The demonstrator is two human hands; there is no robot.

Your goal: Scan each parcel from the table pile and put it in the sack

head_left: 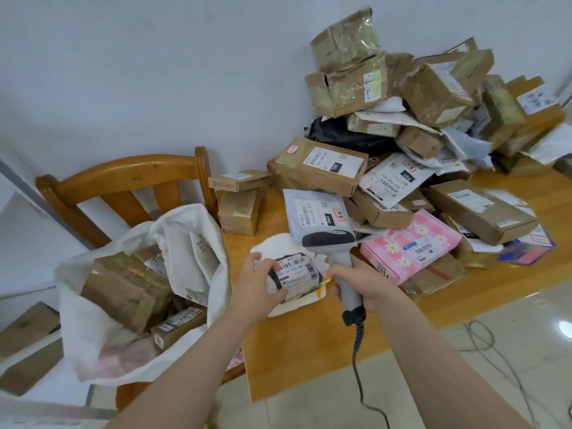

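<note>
Parcel pinched in curled left grip; scanner clenched in curled right grip.

I've got a small soft parcel, barcode label facing up, pinched in my left grip just over the desk near its front edge. The grey scanner sits in my right grip, its head right above the label. The white sack gapes open at left with brown boxes inside. The pile heaps up at right.

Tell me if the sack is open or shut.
Open. The sack gapes wide at its mouth; brown parcels show inside.
</note>
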